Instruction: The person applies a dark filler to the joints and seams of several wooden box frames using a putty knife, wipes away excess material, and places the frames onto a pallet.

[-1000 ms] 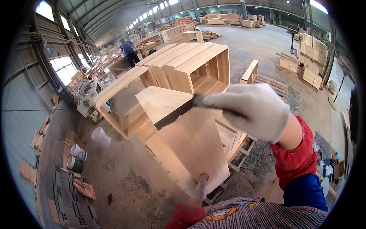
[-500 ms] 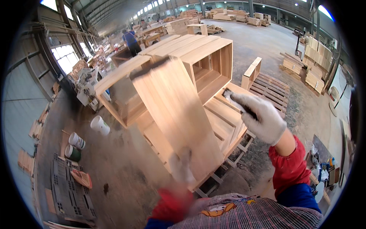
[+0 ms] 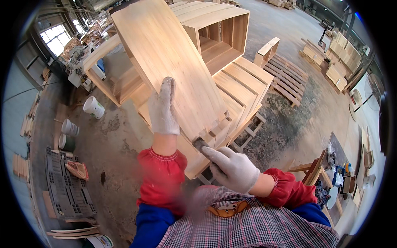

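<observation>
My left hand (image 3: 165,108), in a white glove, grips the left edge of a pale wooden board (image 3: 167,62), thumb lying on its face. The board is tilted, its near end notched. Low at that end, my right hand (image 3: 235,168), also gloved, is closed on a small dark-tipped brush (image 3: 201,144). The brush tip touches or nearly touches the notches; the fingers partly hide its handle. Under and behind the board stand open wooden box frames (image 3: 219,45) and a stack of slatted wooden pieces (image 3: 244,84).
White buckets (image 3: 94,107) stand on the floor at left, near a grey plastic pallet (image 3: 70,186). Beyond the stack at right lies a wooden pallet (image 3: 285,78). Piled lumber (image 3: 341,58) sits farther back. A cluttered stand (image 3: 331,177) is at lower right.
My right hand has moved with the brush from the far right down to the board's near end. The left hand has shifted up the board's left edge, and the board has risen in view.
</observation>
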